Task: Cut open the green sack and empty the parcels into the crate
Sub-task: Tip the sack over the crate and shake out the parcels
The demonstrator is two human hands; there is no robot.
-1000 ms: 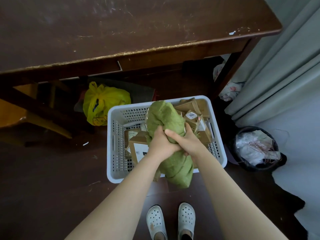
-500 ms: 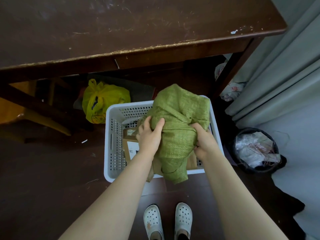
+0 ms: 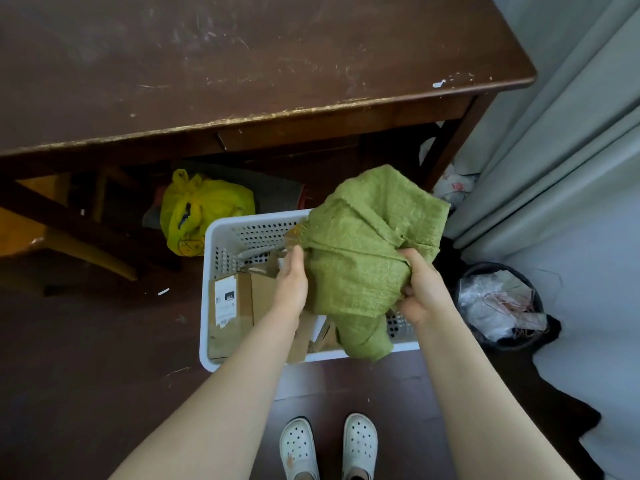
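1. Table (image 3: pixel 242 64): dark wood with a scuffed top and worn edge, standing behind the crate (image 3: pixel 221 233).
2. Floor (image 3: pixel 86 358): dark boards under the crate. Pale curtain (image 3: pixel 554 133) to the crate's right.
3. Crate: white, perforated, sitting on the floor.
4. Green sack (image 3: pixel 363 258): bunched above the crate's right half, tail hanging over the near rim. Looks limp, prob. emptied; I can't see inside.
5. Risk: if a parcel is stuck in the folds, a shake could throw it past the right rim twd the bin (image 3: pixel 498 299) right of the crate.
6. Yellow bag (image 3: pixel 204 213): behind-left of the crate.
7. Parcels (image 3: pixel 239 299): brown cartons in the crate's left half. One leans on the near rim and could tip out if the sack drags it.
8. Left hand (image 3: pixel 291 289) grips the sack's left edge, fingers hidden. Right hand (image 3: pixel 422 292) is clenched on bunched cloth.
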